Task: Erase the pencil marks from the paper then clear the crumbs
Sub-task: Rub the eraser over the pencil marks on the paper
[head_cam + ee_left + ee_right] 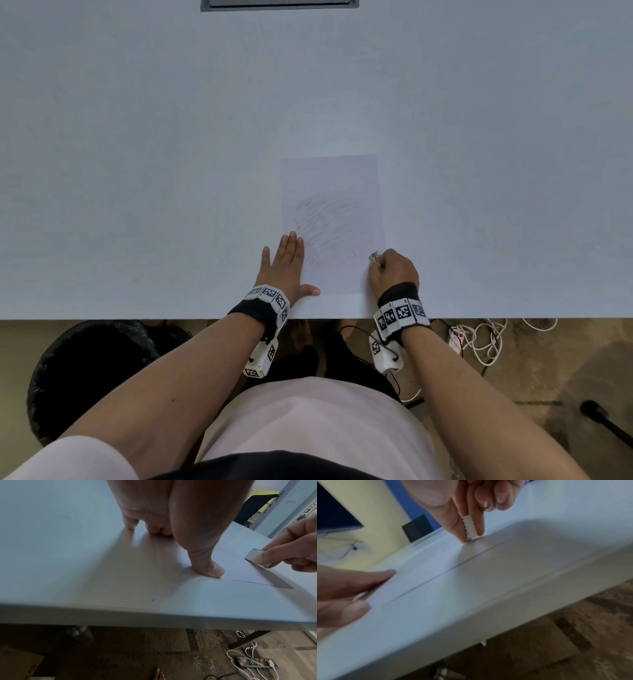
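Paper lies flat near the front edge of the pale surface, grey pencil marks scribbled across its middle; left hand flat on the paper's left edge, fingers straight, thumb spread onto the near corner; right hand pinches a ridged white eraser, its tip touching the paper's right edge; power strip and cables on the floor below.

Table bare far, left and right of paper; left hand blocks its left edge, right hand its near-right corner
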`<state>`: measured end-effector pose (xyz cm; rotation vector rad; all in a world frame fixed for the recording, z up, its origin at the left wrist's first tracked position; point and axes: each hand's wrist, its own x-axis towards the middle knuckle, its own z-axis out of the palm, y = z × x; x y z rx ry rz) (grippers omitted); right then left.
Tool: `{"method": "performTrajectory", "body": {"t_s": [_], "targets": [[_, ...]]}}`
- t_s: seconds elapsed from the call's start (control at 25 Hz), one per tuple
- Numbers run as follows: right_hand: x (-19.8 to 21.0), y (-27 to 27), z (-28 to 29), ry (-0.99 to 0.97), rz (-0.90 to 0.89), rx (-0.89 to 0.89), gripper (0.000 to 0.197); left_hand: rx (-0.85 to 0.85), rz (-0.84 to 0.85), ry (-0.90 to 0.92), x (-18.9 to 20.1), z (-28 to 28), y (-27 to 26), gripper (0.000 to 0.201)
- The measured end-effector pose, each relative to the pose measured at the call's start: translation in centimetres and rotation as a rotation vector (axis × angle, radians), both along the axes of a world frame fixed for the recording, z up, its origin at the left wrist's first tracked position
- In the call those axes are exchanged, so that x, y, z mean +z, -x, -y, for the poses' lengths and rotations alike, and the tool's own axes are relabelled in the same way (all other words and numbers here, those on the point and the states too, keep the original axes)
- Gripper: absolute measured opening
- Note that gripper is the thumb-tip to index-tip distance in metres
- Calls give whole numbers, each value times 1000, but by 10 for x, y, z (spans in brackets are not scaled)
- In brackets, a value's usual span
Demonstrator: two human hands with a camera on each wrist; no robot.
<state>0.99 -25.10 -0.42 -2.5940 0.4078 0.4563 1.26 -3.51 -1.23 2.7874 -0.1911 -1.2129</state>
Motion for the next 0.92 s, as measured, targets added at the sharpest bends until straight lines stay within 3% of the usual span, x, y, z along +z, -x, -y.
{"method": "performTrajectory", "body": {"t_s": [0.2, 0.48, 0.64, 0.72, 0.8, 0.92], "targets": [[-1, 17, -44, -63, -63, 421, 29, -2, -1, 8, -2, -1, 0, 110], [-2, -8, -16, -45, -9, 44, 25, 0, 4, -2, 0, 0, 0, 110], [0, 7, -49, -79, -45, 445, 28, 7, -9, 14, -3, -1, -1, 111], [-3, 1, -39, -60, -23, 399, 26, 10, -1, 9, -2, -2, 0, 112], [-6, -6, -24, 0, -16, 269, 26, 8, 0, 6, -3, -1, 0, 112], [-5, -9, -23, -75, -9, 31, 23, 6, -10, 3, -1, 0, -1, 112]]}}
